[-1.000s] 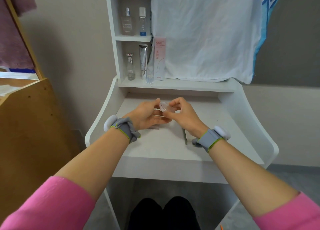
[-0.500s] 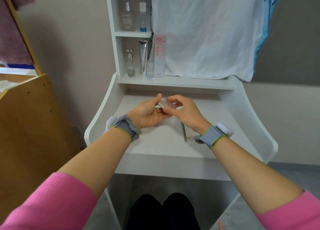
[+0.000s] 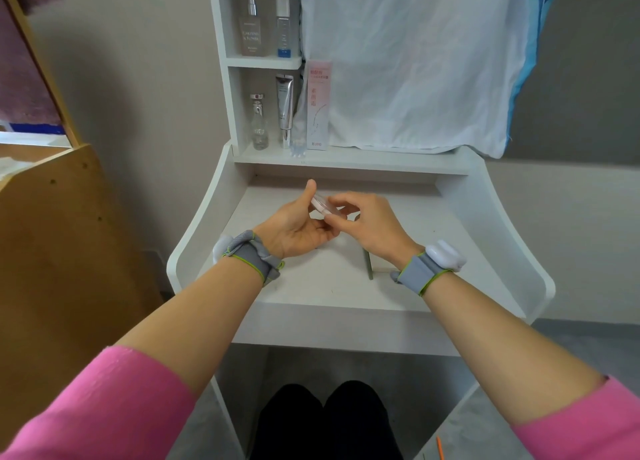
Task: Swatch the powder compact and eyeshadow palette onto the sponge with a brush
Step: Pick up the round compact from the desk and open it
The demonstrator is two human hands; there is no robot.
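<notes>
I see the powder compact (image 3: 320, 205) above the dressing table (image 3: 433, 251), pinched between my left hand (image 3: 298, 227) and right hand (image 3: 367, 222); the smooth case may slip if I pry its lid carelessly

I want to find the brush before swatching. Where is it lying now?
In the head view, the brush lies on the white desk, right of centre, beside the right hand and partly hidden under its wrist.
</notes>
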